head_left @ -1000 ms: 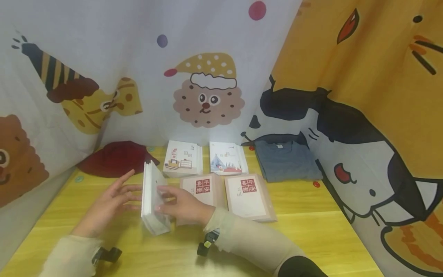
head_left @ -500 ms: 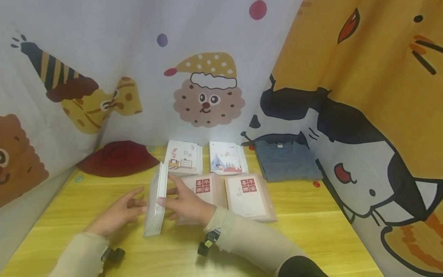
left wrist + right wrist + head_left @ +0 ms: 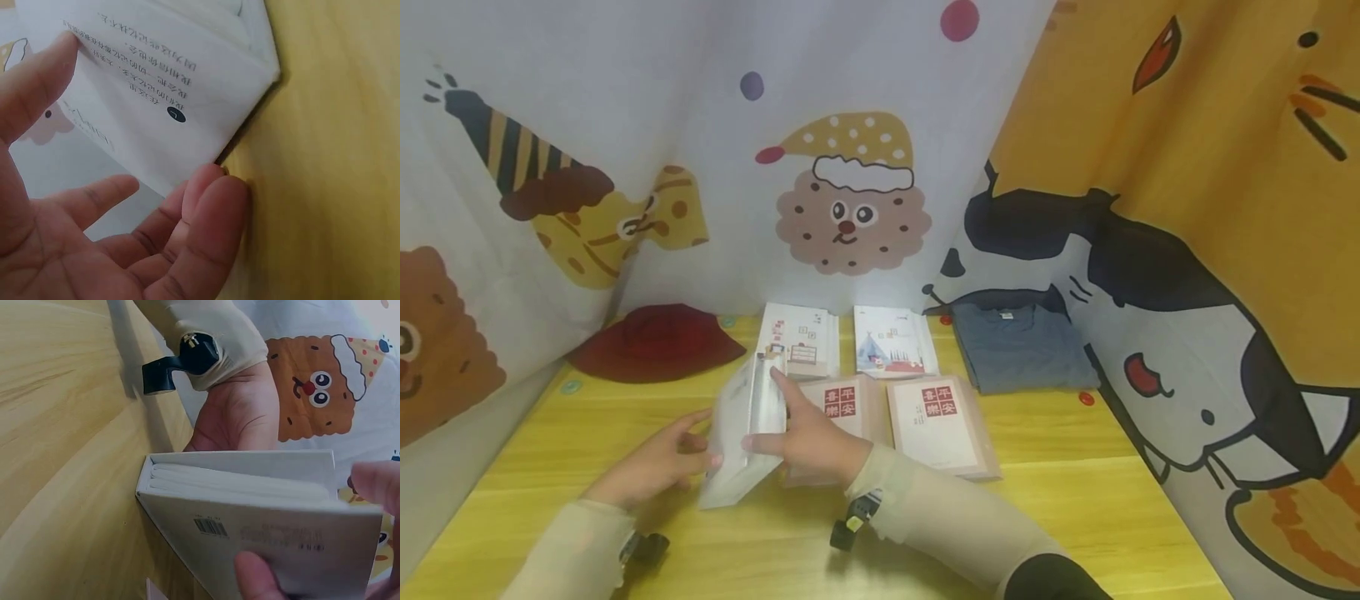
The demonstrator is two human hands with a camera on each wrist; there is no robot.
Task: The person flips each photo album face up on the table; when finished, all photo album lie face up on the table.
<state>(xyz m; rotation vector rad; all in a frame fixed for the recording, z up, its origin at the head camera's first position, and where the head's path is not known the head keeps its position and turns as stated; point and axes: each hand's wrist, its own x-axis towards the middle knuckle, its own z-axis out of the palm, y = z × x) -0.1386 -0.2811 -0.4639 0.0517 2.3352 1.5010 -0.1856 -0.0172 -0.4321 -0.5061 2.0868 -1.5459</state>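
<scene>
A white hardcover photo album stands on edge, tilted, between the two hands. My right hand grips it; in the right wrist view the right thumb lies on a barcoded cover and a finger reaches the far edge. Pages show between its covers there. My left hand is at the album's left side, relaxed. In the left wrist view the left thumb touches a cover printed with text, and loosely bent fingers sit by its lower edge. The right fingers are partly hidden in the head view.
Two pink-edged albums with red print, one left and one right, lie on the yellow table. Behind are two white illustrated albums, left and right, a dark red hat and a folded grey-blue shirt. Printed curtains surround them.
The album has turned between the hands, so its page edges moved from the left side to the right. My left hand drew slightly lower, and its fingertips now meet the album's side.
</scene>
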